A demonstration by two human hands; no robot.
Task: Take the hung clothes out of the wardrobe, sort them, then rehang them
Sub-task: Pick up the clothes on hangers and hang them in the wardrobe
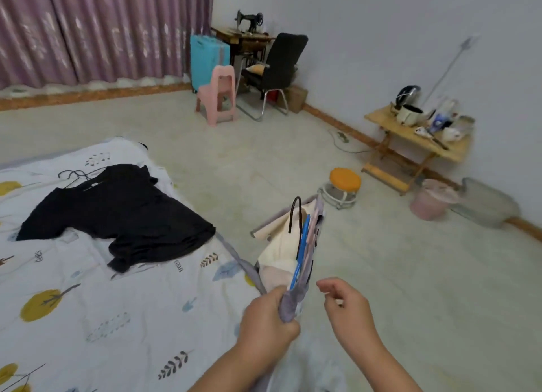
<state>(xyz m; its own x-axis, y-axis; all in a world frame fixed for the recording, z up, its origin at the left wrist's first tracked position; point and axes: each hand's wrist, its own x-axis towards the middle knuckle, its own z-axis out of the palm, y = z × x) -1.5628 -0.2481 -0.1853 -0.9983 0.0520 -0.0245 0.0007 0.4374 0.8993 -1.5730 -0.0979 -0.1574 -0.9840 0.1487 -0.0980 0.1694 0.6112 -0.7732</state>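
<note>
**A soft bundle on hangers, held by one hand over the bed's edge**

The person's left hand (268,315) is closed tight around a gathered fold of lilac-grey fabric at the near end of a bundle of hung clothes (289,245). The bundle stretches away from the hand, just past the edge of the bed (88,303), and holds cream, pale pink and grey garments pressed together. A black hanger hook (294,212) rises from its far end, and a blue hanger (302,251) shows between the layers. The right hand (343,300) hovers just beside the bundle with fingers loosely curled, holding nothing and touching nothing.

One black T-shirt (117,215) already lies spread flat on the patterned bedsheet, well apart from the bundle, with a thin wire hanger (74,175) at its collar.

The clothes look light and limp; they would sag and slide wherever they are unsupported. The hangers are the only stiff parts, and their hooks may snag on neighbouring fabric or tangle with each other. The safest hold for separating a garment is probably a hanger's neck, just below its hook, since a pinch of cloth alone could pull a piece off its hanger. The free right hand is well placed to reach for the black hook while the left steadies the rest.
</note>
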